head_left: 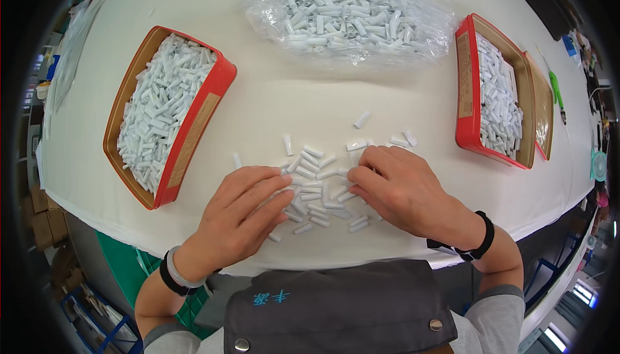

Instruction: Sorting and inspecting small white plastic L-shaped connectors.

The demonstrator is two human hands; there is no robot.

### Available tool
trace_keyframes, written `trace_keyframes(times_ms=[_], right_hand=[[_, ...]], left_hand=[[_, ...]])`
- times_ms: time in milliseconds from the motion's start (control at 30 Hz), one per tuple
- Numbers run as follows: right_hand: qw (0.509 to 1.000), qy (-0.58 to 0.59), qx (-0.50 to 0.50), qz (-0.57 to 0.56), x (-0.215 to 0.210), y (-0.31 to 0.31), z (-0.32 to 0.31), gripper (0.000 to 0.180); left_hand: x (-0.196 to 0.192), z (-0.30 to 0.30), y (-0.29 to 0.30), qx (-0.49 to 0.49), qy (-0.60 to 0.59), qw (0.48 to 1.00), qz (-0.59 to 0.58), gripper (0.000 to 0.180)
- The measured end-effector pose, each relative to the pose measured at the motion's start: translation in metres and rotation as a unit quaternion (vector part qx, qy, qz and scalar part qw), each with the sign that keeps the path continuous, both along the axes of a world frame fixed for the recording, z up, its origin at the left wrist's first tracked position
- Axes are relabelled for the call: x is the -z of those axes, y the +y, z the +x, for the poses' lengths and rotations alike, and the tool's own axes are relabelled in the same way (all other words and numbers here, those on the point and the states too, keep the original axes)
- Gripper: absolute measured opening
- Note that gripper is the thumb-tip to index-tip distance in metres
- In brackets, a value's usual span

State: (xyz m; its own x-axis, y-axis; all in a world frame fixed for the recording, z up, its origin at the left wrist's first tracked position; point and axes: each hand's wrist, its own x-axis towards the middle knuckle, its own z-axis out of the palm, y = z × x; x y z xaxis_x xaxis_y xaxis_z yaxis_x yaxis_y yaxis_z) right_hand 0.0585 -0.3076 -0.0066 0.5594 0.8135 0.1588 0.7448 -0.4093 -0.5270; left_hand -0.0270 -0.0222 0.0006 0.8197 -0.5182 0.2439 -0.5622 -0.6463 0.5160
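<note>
Around the frame's lower centre, short, glossy white plastic tubes (311, 196) lie mostly between my bare left hand (240, 211), loosely spread, and my bare right hand (405, 187), curled, any pinched tube hidden, so a careless sweep could roll them apart.

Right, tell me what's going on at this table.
A person has both bare hands over a loose spread of short white tubes on a white table. The left hand lies over the left part, fingers extended. The right hand is over the right part, its fingers bent in; whether they grip a tube is hard to tell. The left tin and right tin, both red, hold more tubes, as does a clear bag beyond.
</note>
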Motion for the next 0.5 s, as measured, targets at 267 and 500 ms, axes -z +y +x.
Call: trace_keyframes(times_ms=[267,500], right_hand=[[0.999,-0.010,0.034,-0.026,-0.006,-0.003,0.004,0.015],[0.999,0.025,-0.026,0.002,-0.005,0.013,-0.004,0.013]], left_hand=[[0.007,-0.027,0.020,-0.128,-0.036,0.991,-0.016,0.034],[0.009,-0.041,0.010,-0.163,-0.007,0.985,-0.058,0.030]])
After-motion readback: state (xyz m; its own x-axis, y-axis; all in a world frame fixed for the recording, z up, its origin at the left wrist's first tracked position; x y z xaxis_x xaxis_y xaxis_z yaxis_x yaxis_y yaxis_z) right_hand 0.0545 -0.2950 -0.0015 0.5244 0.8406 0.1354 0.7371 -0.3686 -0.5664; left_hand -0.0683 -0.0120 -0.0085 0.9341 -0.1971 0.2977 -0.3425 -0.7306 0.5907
